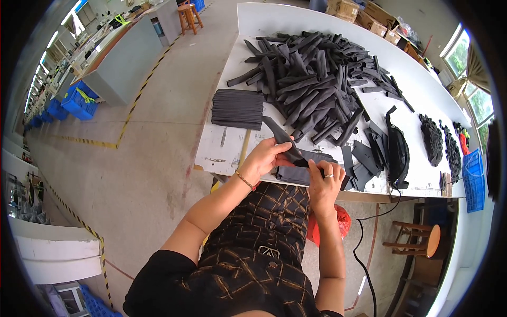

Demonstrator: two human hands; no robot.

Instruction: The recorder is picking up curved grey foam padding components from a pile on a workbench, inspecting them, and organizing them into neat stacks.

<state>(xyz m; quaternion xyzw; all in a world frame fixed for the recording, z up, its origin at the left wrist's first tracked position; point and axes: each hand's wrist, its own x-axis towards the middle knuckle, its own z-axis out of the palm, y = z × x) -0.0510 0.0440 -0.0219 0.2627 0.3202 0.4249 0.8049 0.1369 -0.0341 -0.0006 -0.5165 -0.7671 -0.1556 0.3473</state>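
Between my two hands, over the table's front edge, is a dark grey fabric strip point(279, 132), slanting down from upper left. My left hand point(272, 153) pinches its middle, thumb on top. My right hand point(323, 179), with a ring on one finger, is closed around its lower right end; the fingers hide that end. Just beneath lies a low stack of flat dark fabric pieces point(293, 175), partly covered by my hands. Left of the strip's upper end sits a neat stack of similar strips point(237, 109). Behind it rises a large loose heap of them point(311, 84).
On the white table point(214, 142), to the right, are dark flat pieces point(364, 158), a long black curved item point(397, 148) and bundles of small black parts point(432, 140). A black cable point(362, 238) hangs down. A blue basket point(473, 179) and a wooden stool point(422, 240) are at right.
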